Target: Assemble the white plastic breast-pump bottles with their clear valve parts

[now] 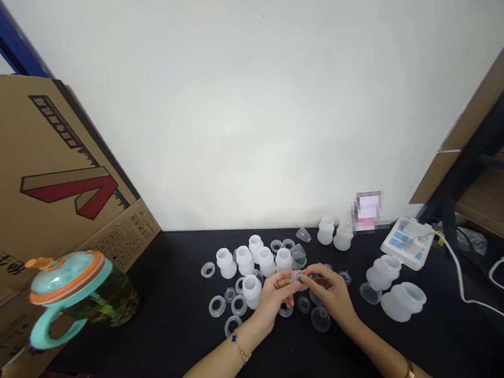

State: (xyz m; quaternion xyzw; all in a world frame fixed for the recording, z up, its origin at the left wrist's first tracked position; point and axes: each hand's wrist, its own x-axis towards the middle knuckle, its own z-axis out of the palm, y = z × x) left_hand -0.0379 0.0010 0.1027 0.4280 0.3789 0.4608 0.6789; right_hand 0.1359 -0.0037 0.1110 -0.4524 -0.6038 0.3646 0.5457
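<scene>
My left hand (275, 297) and my right hand (332, 296) meet over the middle of the black table. Fingers and thumbs of both are closed on a small translucent ring (297, 276); whether another part sits inside it is too small to tell. Left of my hands stand several small frosted bottles (227, 264), open at the top. One bottle (252, 292) is right beside my left hand. Loose collar rings (217, 306) lie around them. Clear domed pieces that look like bottle nipples (320, 319) lie below and beside my right hand.
A large handled jug (84, 292) with an orange and teal lid stands at left, before a cardboard box (34, 173). At right are wider frosted bottles (403, 301), a white power strip (407, 243) and cables (461, 288). A phone-like, blurred item (367, 211) leans against the wall.
</scene>
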